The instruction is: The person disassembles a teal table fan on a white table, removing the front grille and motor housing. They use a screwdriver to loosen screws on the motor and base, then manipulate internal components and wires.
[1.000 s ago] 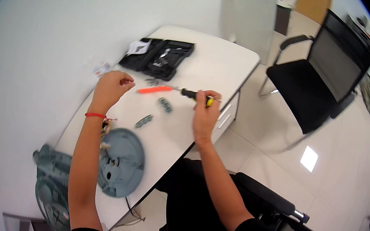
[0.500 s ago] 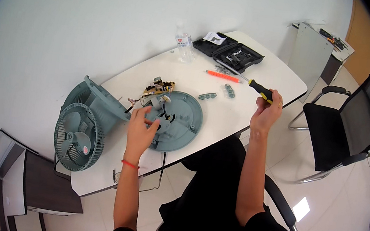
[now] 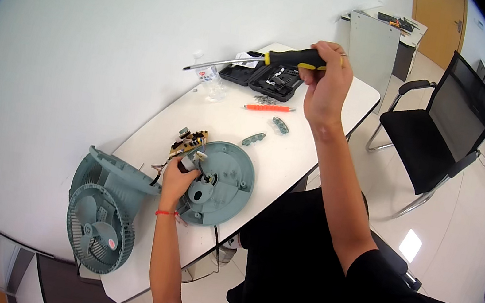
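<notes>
In my raised right hand I grip a screwdriver with a black and yellow handle. Its long metal shaft points left over the table. My left hand is at the left side of a round grey-green fan base, its fingers closed around a small grey cylindrical part. That part is partly hidden by the fingers. A brown circuit board with wires sits just beyond the left hand. The fan's caged head and its grey-green housing lie to the left.
Two small grey-green pieces, one of them a curved strip, lie beyond the base. Farther off are an orange pen-shaped tool, loose screws, a plastic bottle and an open black tool case. A black chair stands right.
My right hand has lifted the screwdriver up and left, its shaft now pointing left. My left hand has closed around the small grey part on the base. The view has shifted.
</notes>
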Demonstrator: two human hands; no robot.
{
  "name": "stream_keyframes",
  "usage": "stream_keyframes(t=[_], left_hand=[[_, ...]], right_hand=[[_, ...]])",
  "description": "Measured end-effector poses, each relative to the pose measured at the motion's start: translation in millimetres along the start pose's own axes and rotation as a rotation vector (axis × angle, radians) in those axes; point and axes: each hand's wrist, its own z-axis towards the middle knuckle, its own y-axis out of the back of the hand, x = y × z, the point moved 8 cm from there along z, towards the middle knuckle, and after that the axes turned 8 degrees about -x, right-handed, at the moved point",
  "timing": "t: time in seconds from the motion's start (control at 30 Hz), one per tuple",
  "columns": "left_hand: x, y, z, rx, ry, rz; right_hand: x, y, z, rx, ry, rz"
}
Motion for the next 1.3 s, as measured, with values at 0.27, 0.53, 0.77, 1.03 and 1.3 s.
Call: stream_keyframes(t=[0.27, 0.53, 0.77, 1.03, 1.3], left_hand=[[2.2, 7.1, -7.9, -0.148, -0.086, -0.272], [-18.1, 0.2, -19.5, -0.113, -0.117, -0.512], [-19.2, 1.3, -18.2, -0.142, -0.098, -0.528], [-33.9, 3.4, -11.3, -0.194, -0.216, -0.338], [-34.4, 4.9, -8.7, -0.198, -0.077, -0.356]], right_hand=[[-63.5, 33.3, -28.3, -0.016, -0.163, 0.094], [-100.0, 49.8, -54.2, 0.176, -0.005, -0.008], [-65.9, 5.6, -103.5, 0.568, 0.440, -0.244], [-56.8, -21.5, -139.7, 0.854, 0.630, -0.383], [-66.9, -23.2, -151.1, 0.824, 0.725, -0.355]])
